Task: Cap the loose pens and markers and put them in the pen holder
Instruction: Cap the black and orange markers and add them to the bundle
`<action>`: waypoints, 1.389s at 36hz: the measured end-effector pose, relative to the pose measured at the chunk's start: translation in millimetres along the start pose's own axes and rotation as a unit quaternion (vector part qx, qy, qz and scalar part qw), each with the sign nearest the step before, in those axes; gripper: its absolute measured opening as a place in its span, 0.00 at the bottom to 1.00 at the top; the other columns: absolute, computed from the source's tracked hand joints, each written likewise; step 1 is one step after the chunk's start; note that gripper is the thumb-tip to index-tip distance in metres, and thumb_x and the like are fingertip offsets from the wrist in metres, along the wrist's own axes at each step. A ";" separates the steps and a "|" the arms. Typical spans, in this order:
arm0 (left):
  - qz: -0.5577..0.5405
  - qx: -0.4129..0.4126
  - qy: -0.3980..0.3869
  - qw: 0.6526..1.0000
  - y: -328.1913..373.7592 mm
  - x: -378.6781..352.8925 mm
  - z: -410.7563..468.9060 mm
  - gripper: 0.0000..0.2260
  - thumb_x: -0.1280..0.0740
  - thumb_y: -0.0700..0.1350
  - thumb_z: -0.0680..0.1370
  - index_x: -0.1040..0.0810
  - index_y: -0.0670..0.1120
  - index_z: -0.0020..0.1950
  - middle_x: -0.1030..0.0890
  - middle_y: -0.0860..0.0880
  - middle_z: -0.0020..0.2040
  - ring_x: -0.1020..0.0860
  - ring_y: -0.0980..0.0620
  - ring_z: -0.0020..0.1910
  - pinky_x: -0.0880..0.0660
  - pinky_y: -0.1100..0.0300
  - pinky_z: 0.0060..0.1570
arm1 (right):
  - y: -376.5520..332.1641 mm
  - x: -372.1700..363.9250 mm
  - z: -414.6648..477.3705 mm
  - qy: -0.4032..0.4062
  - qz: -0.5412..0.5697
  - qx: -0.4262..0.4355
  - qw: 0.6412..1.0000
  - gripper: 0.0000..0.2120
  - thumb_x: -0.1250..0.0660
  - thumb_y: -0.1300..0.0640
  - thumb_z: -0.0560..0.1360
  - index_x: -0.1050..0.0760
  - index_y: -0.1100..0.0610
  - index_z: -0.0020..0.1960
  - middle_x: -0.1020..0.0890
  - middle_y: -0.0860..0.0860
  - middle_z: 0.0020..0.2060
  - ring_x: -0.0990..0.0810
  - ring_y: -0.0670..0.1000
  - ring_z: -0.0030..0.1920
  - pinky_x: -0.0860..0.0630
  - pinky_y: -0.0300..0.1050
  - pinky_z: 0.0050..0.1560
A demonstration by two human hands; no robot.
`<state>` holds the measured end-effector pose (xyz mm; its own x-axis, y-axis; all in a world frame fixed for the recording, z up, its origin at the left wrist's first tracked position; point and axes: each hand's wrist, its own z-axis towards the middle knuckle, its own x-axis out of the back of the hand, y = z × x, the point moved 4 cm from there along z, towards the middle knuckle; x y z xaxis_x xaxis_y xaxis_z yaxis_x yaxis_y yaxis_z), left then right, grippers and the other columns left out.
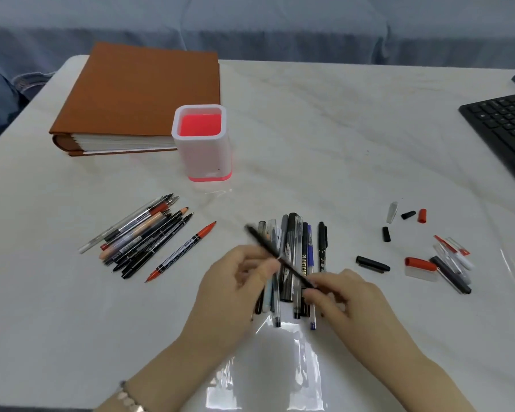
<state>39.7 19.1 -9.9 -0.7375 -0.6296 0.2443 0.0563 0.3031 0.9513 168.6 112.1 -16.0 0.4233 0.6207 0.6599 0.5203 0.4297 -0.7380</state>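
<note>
A thin black pen (265, 248), blurred, is held slantwise between both hands just above a row of capped pens (295, 257). My left hand (238, 281) grips its middle, and my right hand (336, 295) pinches its lower end. The white pen holder (204, 156) with a red inside stands beyond them with nothing showing inside it. A pile of uncapped pens and markers (140, 236) lies at the left, with a red marker (182, 251) beside it. Loose caps (419, 266) in black, red and clear lie scattered at the right.
A thick brown binder (137, 93) lies at the back left, touching the holder's far side. A black keyboard (506, 126) sits at the right edge. The white marble-look table (324, 129) is covered with a clear glossy sheet.
</note>
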 end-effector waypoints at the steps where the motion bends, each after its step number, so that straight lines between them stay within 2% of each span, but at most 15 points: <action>1: 0.049 -0.008 0.017 0.999 -4.6 8.0 3.6 0.03 0.33 0.44 0.74 0.22 0.52 0.44 0.18 0.55 0.40 0.22 0.62 0.40 0.29 0.75 0.40 | 5.1 3.3 0.2 0.022 0.015 -0.018 0.999 0.07 0.34 0.57 0.73 0.21 0.47 0.38 0.23 0.46 0.28 0.28 0.42 0.39 0.33 0.33 0.37; 5: 0.256 -0.068 0.094 0.960 -22.7 50.6 20.3 0.09 0.35 0.41 0.75 0.23 0.46 0.55 0.21 0.52 0.51 0.24 0.51 0.52 0.30 0.61 0.54 | 23.5 14.6 1.3 0.077 0.017 -0.058 0.995 0.09 0.35 0.58 0.74 0.25 0.48 0.36 0.24 0.48 0.32 0.27 0.45 0.34 0.34 0.29 0.37; 7: 0.339 -0.078 0.112 0.931 -33.7 66.3 28.6 0.11 0.35 0.37 0.74 0.23 0.41 0.56 0.21 0.46 0.54 0.25 0.45 0.55 0.32 0.56 0.56 | 29.1 16.5 2.9 0.086 0.028 -0.079 0.993 0.04 0.35 0.58 0.74 0.25 0.50 0.42 0.24 0.48 0.32 0.27 0.43 0.33 0.33 0.27 0.37; 9: 0.383 -0.067 0.115 0.914 -42.7 74.5 34.2 0.12 0.34 0.36 0.73 0.23 0.40 0.57 0.21 0.42 0.55 0.25 0.42 0.56 0.31 0.52 0.56 | 31.1 13.6 4.8 0.073 0.050 -0.090 0.992 0.11 0.35 0.59 0.74 0.29 0.45 0.52 0.25 0.48 0.32 0.27 0.40 0.33 0.32 0.25 0.37; 17: 0.469 -0.062 0.052 0.880 -54.2 64.2 42.3 0.06 0.34 0.37 0.73 0.21 0.39 0.48 0.22 0.41 0.40 0.25 0.40 0.42 0.28 0.50 0.40 | 26.1 -13.4 13.2 0.043 -0.039 -0.070 0.996 0.18 0.36 0.53 0.75 0.31 0.49 0.64 0.26 0.46 0.34 0.28 0.42 0.34 0.33 0.31 0.35; 21: 0.382 -0.046 0.018 0.923 -47.8 55.0 43.1 0.08 0.39 0.39 0.77 0.27 0.47 0.38 0.25 0.45 0.37 0.28 0.45 0.40 0.36 0.59 0.32 | 26.2 -4.4 11.7 0.047 -0.068 -0.036 0.996 0.12 0.37 0.52 0.75 0.26 0.47 0.59 0.26 0.45 0.38 0.29 0.41 0.35 0.32 0.36 0.41; 26: 0.178 -0.001 0.002 0.984 -23.3 34.9 40.3 0.09 0.38 0.39 0.77 0.27 0.54 0.42 0.19 0.47 0.39 0.21 0.50 0.41 0.28 0.63 0.41 | 57.8 44.8 13.1 0.137 -0.124 -0.073 0.980 0.11 0.38 0.62 0.74 0.22 0.53 0.53 0.27 0.46 0.40 0.29 0.40 0.37 0.36 0.39 0.42; 28: 0.102 0.016 -0.004 0.995 -12.8 26.4 37.2 0.10 0.37 0.38 0.77 0.26 0.54 0.42 0.19 0.52 0.37 0.20 0.59 0.37 0.27 0.72 0.36 | 76.9 65.8 13.0 0.158 -0.175 -0.109 0.966 0.12 0.38 0.65 0.74 0.22 0.57 0.55 0.25 0.50 0.45 0.26 0.47 0.44 0.36 0.40 0.44; 31: 0.007 0.032 -0.007 0.999 -3.9 17.4 34.5 0.09 0.36 0.35 0.75 0.24 0.50 0.42 0.18 0.50 0.37 0.19 0.59 0.34 0.24 0.72 0.37 | 104.4 83.1 14.5 0.134 -0.245 -0.172 0.945 0.13 0.38 0.62 0.75 0.23 0.59 0.57 0.23 0.56 0.53 0.29 0.58 0.60 0.30 0.49 0.53; 34: -0.050 0.063 -0.007 0.997 -5.9 12.0 34.5 0.06 0.35 0.37 0.74 0.22 0.46 0.47 0.15 0.49 0.36 0.17 0.51 0.41 0.21 0.56 0.45 | 117.5 86.1 17.9 0.108 -0.263 -0.194 0.939 0.11 0.38 0.59 0.76 0.21 0.58 0.54 0.22 0.57 0.52 0.30 0.59 0.61 0.30 0.50 0.52; 38: -0.149 0.104 -0.001 0.983 -5.2 5.9 31.5 0.06 0.35 0.35 0.74 0.23 0.46 0.43 0.15 0.51 0.33 0.17 0.54 0.36 0.19 0.63 0.34 | 119.5 83.8 23.0 0.102 -0.273 -0.178 0.940 0.09 0.39 0.59 0.76 0.21 0.59 0.52 0.23 0.57 0.48 0.29 0.59 0.60 0.30 0.51 0.52; 42: -0.192 0.118 0.011 0.974 -3.2 5.2 29.5 0.06 0.35 0.35 0.74 0.23 0.45 0.42 0.15 0.50 0.32 0.17 0.55 0.34 0.20 0.63 0.39 | 111.6 80.4 26.6 0.130 -0.295 -0.153 0.934 0.11 0.41 0.59 0.77 0.23 0.62 0.52 0.22 0.59 0.48 0.28 0.60 0.54 0.30 0.51 0.51; 45: -0.193 0.114 0.012 0.975 -1.1 5.9 26.2 0.06 0.35 0.34 0.74 0.23 0.45 0.43 0.16 0.50 0.32 0.17 0.55 0.34 0.20 0.64 0.37 | 85.8 78.5 25.3 0.173 -0.223 -0.095 0.955 0.10 0.44 0.61 0.78 0.25 0.59 0.45 0.21 0.53 0.37 0.25 0.56 0.42 0.29 0.44 0.44; 48: -0.164 0.108 0.004 0.981 0.5 6.7 21.1 0.06 0.35 0.35 0.74 0.22 0.45 0.44 0.16 0.49 0.33 0.18 0.56 0.33 0.20 0.66 0.34 | 49.6 67.8 20.7 0.164 -0.043 -0.064 0.983 0.08 0.44 0.60 0.78 0.29 0.50 0.46 0.26 0.37 0.36 0.25 0.40 0.37 0.34 0.23 0.38; 50: -0.124 0.091 -0.008 0.988 1.8 6.6 17.7 0.07 0.35 0.35 0.74 0.22 0.45 0.45 0.18 0.48 0.34 0.21 0.57 0.30 0.22 0.67 0.33 | 30.1 57.9 18.0 0.150 0.070 -0.045 0.985 0.07 0.41 0.59 0.77 0.27 0.48 0.46 0.22 0.39 0.36 0.23 0.42 0.38 0.30 0.25 0.39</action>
<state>23.0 28.2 -9.9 -0.7248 -0.6890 0.0035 -0.2476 0.2652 0.9319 195.4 172.8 -2.5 0.6886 0.4433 0.5739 0.4984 0.2856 -0.8186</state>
